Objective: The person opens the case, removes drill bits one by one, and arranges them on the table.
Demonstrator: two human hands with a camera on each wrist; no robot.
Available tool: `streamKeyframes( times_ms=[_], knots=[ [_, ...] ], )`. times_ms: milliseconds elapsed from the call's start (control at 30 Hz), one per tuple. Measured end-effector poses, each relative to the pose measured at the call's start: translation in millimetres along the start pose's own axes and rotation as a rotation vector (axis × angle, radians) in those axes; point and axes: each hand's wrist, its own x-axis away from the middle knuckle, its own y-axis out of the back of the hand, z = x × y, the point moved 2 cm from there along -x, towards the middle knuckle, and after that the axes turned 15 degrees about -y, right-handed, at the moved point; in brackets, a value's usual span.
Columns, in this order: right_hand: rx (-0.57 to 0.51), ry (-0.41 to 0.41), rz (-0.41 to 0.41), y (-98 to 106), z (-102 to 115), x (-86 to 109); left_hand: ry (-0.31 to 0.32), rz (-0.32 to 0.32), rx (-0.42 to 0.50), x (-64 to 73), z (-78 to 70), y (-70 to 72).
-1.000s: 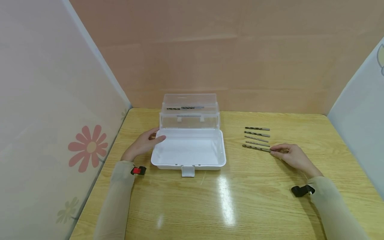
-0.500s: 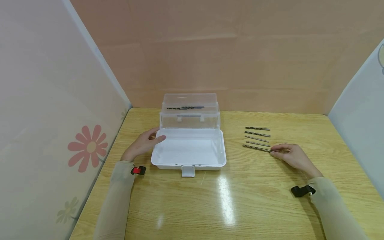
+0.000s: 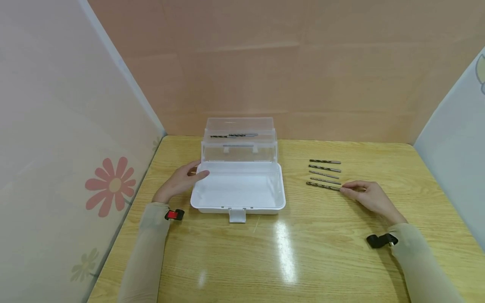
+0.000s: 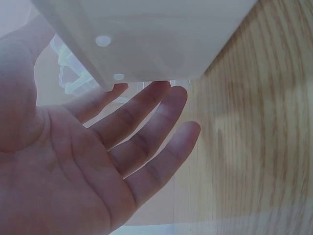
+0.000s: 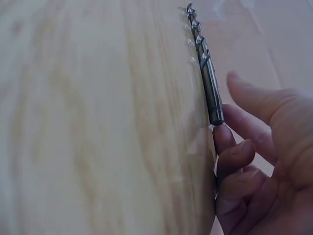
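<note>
A white plastic toolbox point(image 3: 236, 189) stands with its clear tiered trays point(image 3: 239, 151) unfolded behind it. My left hand point(image 3: 182, 180) holds its left side, the thumb over the rim. In the left wrist view the other fingers extend along the outside, some fingertips at the box wall. Metal twist drill bits lie in a row on the right; the nearest drill bit point(image 3: 322, 185) points left. At its shank end is my right hand point(image 3: 369, 195). In the right wrist view its fingertips meet the shank of this drill bit point(image 5: 212, 95), while the thumb stands apart.
A few drill bits point(image 3: 242, 135) lie in the upper clear trays. Several others, such as the farthest bit point(image 3: 325, 161), lie on the wooden table point(image 3: 322, 256). The front latch point(image 3: 237, 215) hangs down. Walls flank the table and a brown backdrop rises behind.
My right hand's fingertips have shifted very slightly left over the nearest bit's shank end. The left hand, toolbox and other drill bits keep their places.
</note>
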Motion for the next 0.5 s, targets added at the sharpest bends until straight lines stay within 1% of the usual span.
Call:
streamKeyframes(
  times_ms=[167, 300, 400, 500],
  knots=[
    [-0.029, -0.032, 0.007, 0.8, 2.3, -2.9, 0.004, 0.008, 0.007, -0.9, 1.1, 0.5],
    [-0.068, -0.064, -0.006, 7.8, 9.1, -3.1, -0.005, 0.013, 0.013, -1.4, -0.7, 1.2],
    [-0.117, -0.069, -0.041, 15.0, 21.6, -3.0, -0.007, 0.013, 0.013, -0.2, -1.6, 1.2],
    [-0.167, -0.054, -0.056, 21.7, 41.8, -3.9, -0.004, 0.017, 0.011, 0.5, -0.6, 1.0]
  ],
)
